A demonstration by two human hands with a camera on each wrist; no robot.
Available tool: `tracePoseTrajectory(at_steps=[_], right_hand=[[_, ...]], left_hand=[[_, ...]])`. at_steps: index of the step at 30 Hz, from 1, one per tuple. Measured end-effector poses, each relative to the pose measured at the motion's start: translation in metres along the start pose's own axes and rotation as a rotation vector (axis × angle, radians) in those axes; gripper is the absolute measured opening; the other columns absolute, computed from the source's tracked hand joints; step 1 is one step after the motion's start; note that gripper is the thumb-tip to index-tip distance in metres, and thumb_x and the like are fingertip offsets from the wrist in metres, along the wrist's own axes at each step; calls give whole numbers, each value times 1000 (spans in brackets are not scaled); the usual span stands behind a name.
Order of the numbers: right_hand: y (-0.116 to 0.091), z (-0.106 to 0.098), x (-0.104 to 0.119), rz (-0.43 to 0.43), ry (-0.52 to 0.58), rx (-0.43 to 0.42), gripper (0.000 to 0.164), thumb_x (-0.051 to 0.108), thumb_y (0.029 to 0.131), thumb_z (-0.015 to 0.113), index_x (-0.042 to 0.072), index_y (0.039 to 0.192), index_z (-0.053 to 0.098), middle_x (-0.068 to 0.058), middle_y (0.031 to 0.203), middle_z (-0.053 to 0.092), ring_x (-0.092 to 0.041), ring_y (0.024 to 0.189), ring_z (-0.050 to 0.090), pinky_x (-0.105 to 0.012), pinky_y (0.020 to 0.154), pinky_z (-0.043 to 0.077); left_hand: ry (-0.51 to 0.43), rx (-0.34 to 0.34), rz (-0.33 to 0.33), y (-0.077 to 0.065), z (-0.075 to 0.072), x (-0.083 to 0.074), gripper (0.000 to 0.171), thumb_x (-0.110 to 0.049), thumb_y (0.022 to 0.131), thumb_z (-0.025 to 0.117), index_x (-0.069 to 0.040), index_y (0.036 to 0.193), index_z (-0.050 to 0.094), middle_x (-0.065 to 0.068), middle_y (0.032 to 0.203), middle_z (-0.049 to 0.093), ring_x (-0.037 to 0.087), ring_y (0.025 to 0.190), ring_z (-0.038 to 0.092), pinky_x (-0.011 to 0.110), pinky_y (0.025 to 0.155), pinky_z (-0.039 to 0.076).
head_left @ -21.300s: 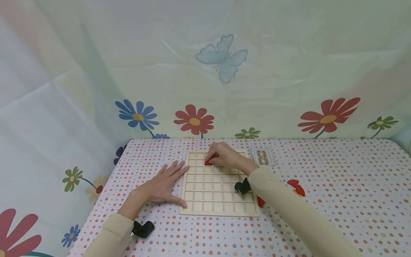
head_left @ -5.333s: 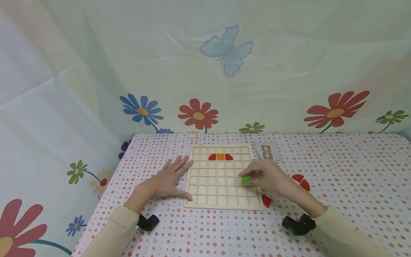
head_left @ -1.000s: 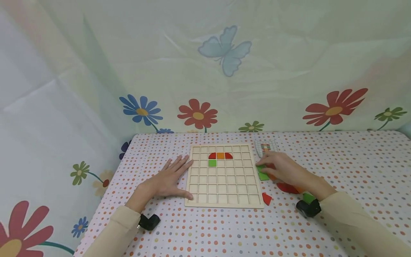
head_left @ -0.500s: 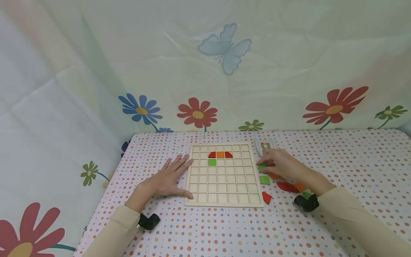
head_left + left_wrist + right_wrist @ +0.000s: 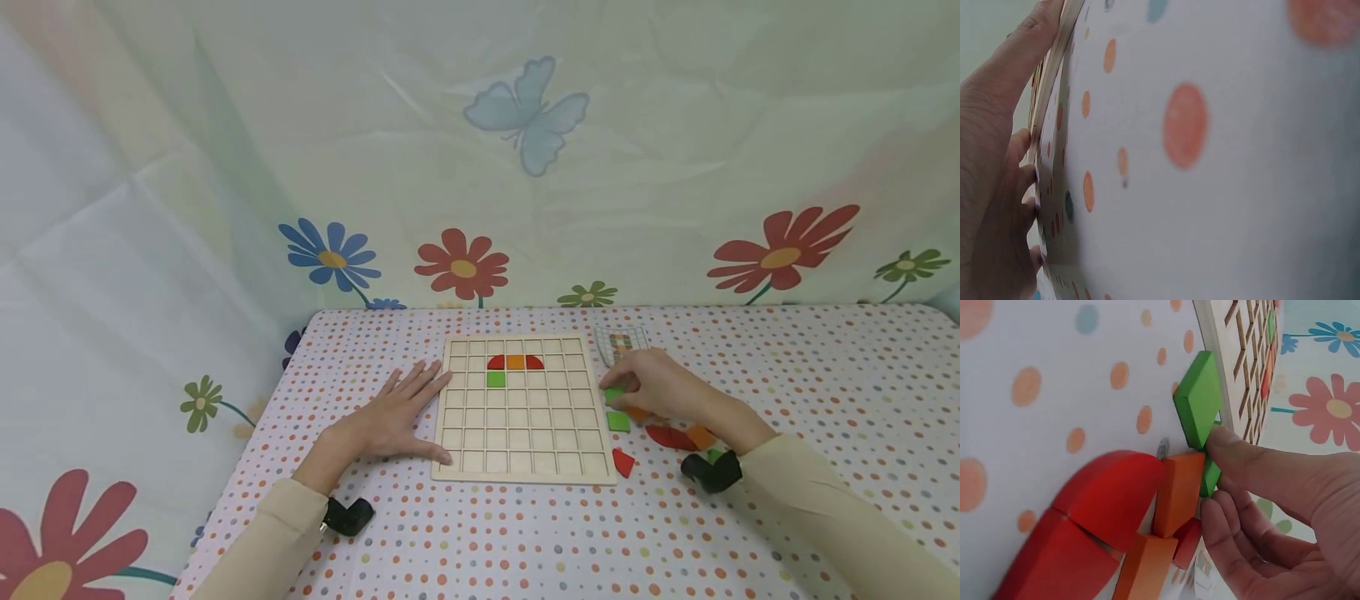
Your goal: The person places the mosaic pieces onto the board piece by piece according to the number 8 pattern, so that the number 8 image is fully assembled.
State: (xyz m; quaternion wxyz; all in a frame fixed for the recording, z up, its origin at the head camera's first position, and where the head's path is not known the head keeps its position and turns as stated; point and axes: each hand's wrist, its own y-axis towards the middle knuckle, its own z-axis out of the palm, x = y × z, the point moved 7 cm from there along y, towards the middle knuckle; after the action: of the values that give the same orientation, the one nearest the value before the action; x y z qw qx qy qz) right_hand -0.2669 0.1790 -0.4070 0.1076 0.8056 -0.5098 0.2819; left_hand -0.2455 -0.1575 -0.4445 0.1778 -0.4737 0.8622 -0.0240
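My left hand (image 5: 390, 421) lies spread on the cloth, fingertips and thumb at the left edge of a wooden grid board (image 5: 495, 433). The board holds two red quarter-round pieces, an orange square (image 5: 515, 362) between them, and a green square (image 5: 496, 379) below the left red one. Right of the board, my right hand (image 5: 660, 383) pinches a green square tile (image 5: 1210, 475) between thumb and fingers, low over the table. A second green square tile (image 5: 618, 422) lies just in front of it. Orange tiles (image 5: 1179, 494) are close beside the fingers.
Below the right wrist lie red pieces (image 5: 670, 437), an orange tile (image 5: 702, 437) and a partly hidden green one. One red quarter-round (image 5: 622, 462) sits by the board's lower right corner. A patterned grid card (image 5: 621, 340) lies behind the right hand. A flowered curtain hangs behind.
Over the longer span, the red, orange and green pieces came into the board's cells. In the last second, one green tile came to lie beside the board; the left hand stayed put.
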Motion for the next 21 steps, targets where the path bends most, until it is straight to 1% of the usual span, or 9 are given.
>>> tracePoseTrajectory(at_steps=[2, 5, 9, 11, 14, 16, 18, 21], right_hand=[[0, 0, -1, 7, 15, 10, 21, 0, 86, 83, -3, 107, 78, -8, 96, 76, -16, 79, 66, -28, 62, 56], [0, 0, -2, 12, 25, 11, 21, -1, 86, 83, -2, 107, 78, -7, 96, 75, -17, 82, 69, -30, 67, 59], [-1, 0, -2, 0, 21, -17, 15, 1, 85, 85, 2, 99, 80, -7, 98, 74, -18, 83, 68, -32, 70, 59], [-4, -1, -3, -11, 21, -36, 17, 2, 85, 86, 1, 101, 80, -10, 101, 75, -20, 85, 70, -33, 70, 59], [-6, -1, -4, -5, 39, -54, 22, 4, 85, 86, -1, 105, 79, -12, 103, 77, -20, 85, 70, -31, 67, 56], [-7, -1, -5, 2, 53, -54, 27, 4, 85, 86, -3, 109, 78, -14, 103, 78, -18, 80, 69, -29, 62, 54], [-7, -1, -6, 7, 63, -48, 26, 4, 85, 85, -3, 109, 78, -13, 101, 78, -16, 75, 65, -28, 57, 51], [-7, -1, -6, 9, 54, -51, 25, 4, 84, 86, -3, 107, 79, -12, 98, 78, -14, 71, 62, -26, 56, 50]], left_hand=[[6, 1, 0, 0, 0, 0, 121, -75, 81, 74, -17, 170, 15, 7, 176, 7, 31, 162, 1, 56, 129, 4], [16, 2, 0, 1, 0, 0, 121, -75, 81, 74, -17, 170, 16, 8, 176, 8, 32, 162, 2, 57, 129, 4], [22, 1, 1, 1, 1, 1, 121, -76, 81, 73, -17, 170, 16, 8, 176, 7, 32, 162, 2, 57, 129, 5], [21, -1, 2, 1, 2, 2, 121, -76, 81, 73, -17, 170, 16, 7, 176, 7, 32, 162, 2, 57, 129, 5], [23, -5, 1, 2, 2, 3, 121, -77, 81, 72, -18, 170, 15, 6, 177, 6, 31, 162, 2, 56, 129, 4], [24, -3, -1, 3, 2, 3, 121, -77, 81, 72, -18, 170, 15, 6, 177, 6, 31, 162, 1, 56, 129, 4], [26, 0, -3, 3, 2, 2, 121, -77, 81, 72, -18, 170, 15, 6, 177, 6, 31, 162, 1, 56, 129, 4], [24, 0, -3, 3, 2, 2, 121, -77, 81, 73, -17, 170, 16, 7, 176, 7, 32, 162, 2, 57, 129, 4]])
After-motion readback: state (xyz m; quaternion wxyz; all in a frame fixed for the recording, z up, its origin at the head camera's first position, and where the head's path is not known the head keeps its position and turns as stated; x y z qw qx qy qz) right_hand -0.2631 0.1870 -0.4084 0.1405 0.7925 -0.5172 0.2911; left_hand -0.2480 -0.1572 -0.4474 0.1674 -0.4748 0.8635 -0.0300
